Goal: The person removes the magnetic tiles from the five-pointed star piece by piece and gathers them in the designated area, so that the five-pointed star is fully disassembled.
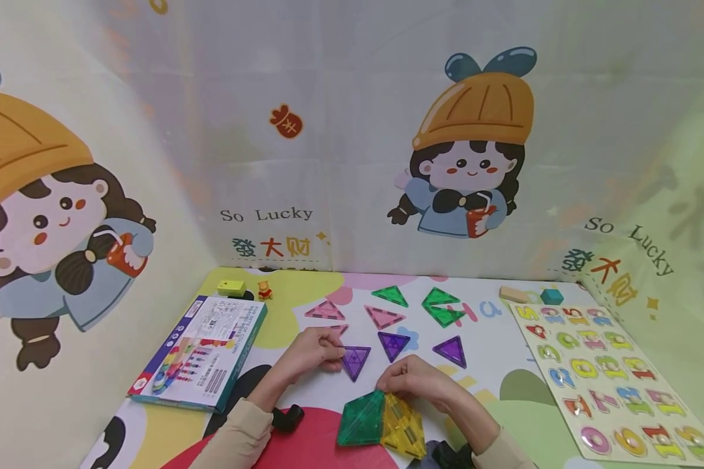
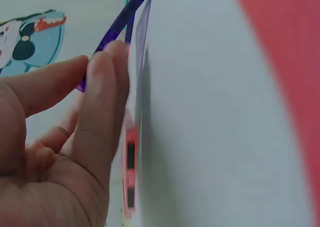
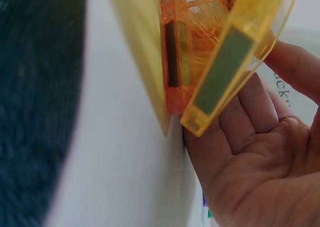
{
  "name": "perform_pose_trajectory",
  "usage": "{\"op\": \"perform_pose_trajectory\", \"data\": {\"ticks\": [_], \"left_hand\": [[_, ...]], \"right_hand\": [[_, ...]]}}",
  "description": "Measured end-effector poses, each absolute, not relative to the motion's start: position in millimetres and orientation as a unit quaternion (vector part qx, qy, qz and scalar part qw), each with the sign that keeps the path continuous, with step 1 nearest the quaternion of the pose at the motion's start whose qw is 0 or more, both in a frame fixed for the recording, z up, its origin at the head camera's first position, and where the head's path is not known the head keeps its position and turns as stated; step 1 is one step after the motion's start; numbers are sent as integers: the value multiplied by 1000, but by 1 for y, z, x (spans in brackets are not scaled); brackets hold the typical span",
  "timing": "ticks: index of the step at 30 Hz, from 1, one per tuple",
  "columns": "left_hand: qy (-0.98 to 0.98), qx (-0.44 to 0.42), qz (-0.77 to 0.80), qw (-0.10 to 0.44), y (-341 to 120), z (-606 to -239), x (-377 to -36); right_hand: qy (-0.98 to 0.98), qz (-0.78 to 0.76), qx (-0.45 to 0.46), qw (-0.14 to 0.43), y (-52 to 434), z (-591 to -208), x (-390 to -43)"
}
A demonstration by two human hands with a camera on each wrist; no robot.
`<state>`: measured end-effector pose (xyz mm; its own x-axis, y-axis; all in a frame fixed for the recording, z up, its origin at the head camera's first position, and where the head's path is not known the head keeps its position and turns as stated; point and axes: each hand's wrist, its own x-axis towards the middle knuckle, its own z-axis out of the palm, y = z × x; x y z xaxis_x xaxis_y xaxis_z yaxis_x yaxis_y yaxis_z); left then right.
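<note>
Purple triangle tile (image 1: 355, 360), light, stiff and likely slick, lies on the play mat (image 1: 504, 371), left hand (image 1: 313, 352) pinching its edge while right hand (image 1: 413, 378) grips the yellow tile (image 1: 405, 426).

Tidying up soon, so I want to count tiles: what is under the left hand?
The left hand pinches a purple triangle tile by its edge. A pink tile pokes out from behind the fingers, mostly covered. Anything else beneath the palm is hidden.
</note>
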<state>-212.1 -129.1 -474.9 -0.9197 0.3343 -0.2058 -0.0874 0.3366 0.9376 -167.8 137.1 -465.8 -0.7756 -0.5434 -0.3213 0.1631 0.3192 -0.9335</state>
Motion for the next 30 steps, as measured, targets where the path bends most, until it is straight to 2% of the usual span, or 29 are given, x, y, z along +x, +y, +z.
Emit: {"op": "perform_pose_trajectory", "data": {"ticks": [12, 15, 22, 30], "left_hand": [[846, 91, 505, 146, -133, -471, -210], [848, 132, 485, 167, -131, -465, -206], [826, 225, 449, 256, -117, -452, -187], [848, 266, 379, 258, -108, -445, -167]], "right_hand": [[747, -569, -143, 313, 142, -463, -164], [752, -560, -150, 316, 146, -462, -163], [744, -558, -177, 322, 155, -464, -158], [745, -562, -186, 309, 153, -463, -153]]}}
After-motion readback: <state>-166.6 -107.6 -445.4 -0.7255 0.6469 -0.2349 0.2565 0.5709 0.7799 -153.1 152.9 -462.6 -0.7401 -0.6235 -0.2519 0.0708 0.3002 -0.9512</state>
